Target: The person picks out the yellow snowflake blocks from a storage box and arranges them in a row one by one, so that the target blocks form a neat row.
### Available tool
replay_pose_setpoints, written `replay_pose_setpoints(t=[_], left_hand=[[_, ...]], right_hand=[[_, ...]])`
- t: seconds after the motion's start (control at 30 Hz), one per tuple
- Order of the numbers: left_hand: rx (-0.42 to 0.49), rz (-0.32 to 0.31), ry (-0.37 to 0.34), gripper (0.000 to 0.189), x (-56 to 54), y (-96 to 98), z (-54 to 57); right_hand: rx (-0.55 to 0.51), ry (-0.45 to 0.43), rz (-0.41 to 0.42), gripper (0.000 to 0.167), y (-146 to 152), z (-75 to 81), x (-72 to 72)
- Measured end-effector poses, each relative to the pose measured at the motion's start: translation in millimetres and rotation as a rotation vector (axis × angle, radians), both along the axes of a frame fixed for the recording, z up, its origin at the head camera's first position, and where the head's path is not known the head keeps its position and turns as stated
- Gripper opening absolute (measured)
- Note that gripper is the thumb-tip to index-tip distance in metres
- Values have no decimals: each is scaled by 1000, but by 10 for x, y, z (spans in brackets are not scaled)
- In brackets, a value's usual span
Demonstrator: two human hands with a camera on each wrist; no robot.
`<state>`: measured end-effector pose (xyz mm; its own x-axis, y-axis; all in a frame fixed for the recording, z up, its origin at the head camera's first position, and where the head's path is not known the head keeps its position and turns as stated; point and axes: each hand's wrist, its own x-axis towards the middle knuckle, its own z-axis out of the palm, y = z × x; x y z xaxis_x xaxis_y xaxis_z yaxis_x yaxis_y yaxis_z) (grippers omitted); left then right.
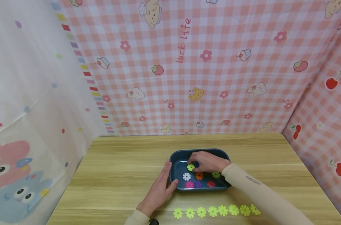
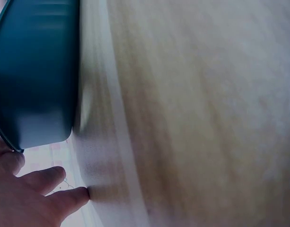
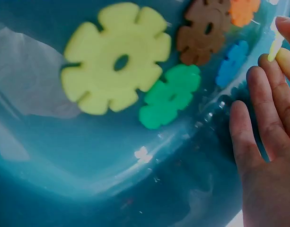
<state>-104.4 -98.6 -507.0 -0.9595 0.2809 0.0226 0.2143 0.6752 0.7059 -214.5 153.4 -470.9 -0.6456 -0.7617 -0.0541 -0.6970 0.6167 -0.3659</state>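
Observation:
A dark blue tray (image 1: 179,188) holds flat notched plastic discs of several colours. Over it, my right hand (image 1: 207,161) pinches a yellow-green snowflake disc (image 1: 190,167) between thumb and fingertips; the right wrist view shows that disc (image 3: 276,47) edge-on. Near this hand lie a white disc (image 1: 186,177), an orange disc (image 1: 199,176) and, close up in the right wrist view, a yellow disc (image 3: 117,59) and a green disc (image 3: 171,97). My left hand (image 1: 160,189) rests against the tray's left side with fingers extended, thumb by the front corner. The right forearm hides the tray's right end.
In front of the tray, a row of several yellow-green discs (image 1: 212,211) runs along the wooden table (image 1: 125,175), its right end partly behind the right sleeve (image 1: 260,187). A pink checked cloth (image 1: 170,81) hangs behind the table.

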Motion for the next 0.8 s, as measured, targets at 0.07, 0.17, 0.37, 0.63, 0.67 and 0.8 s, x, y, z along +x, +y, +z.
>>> replay_pose_setpoints(t=[0.07, 0.17, 0.37, 0.63, 0.67, 0.8], left_hand=[[2, 0, 1, 76, 0, 2, 0], [3, 3, 6, 76, 2, 4, 0], [-2, 6, 14, 76, 6, 11, -2], [2, 9, 20, 76, 14, 15, 2], [3, 9, 20, 76, 14, 15, 3], [6, 8, 22, 76, 14, 14, 3]], right_hand=[[-2, -2, -6, 30, 8, 35, 3], [-13, -29, -28, 32, 21, 100, 9], [-39, -69, -69, 30, 73, 248, 36], [-99, -43, -100, 30, 155, 416, 89], [-104, -40, -101, 30, 168, 435, 99], [-127, -25, -100, 31, 223, 519, 157]])
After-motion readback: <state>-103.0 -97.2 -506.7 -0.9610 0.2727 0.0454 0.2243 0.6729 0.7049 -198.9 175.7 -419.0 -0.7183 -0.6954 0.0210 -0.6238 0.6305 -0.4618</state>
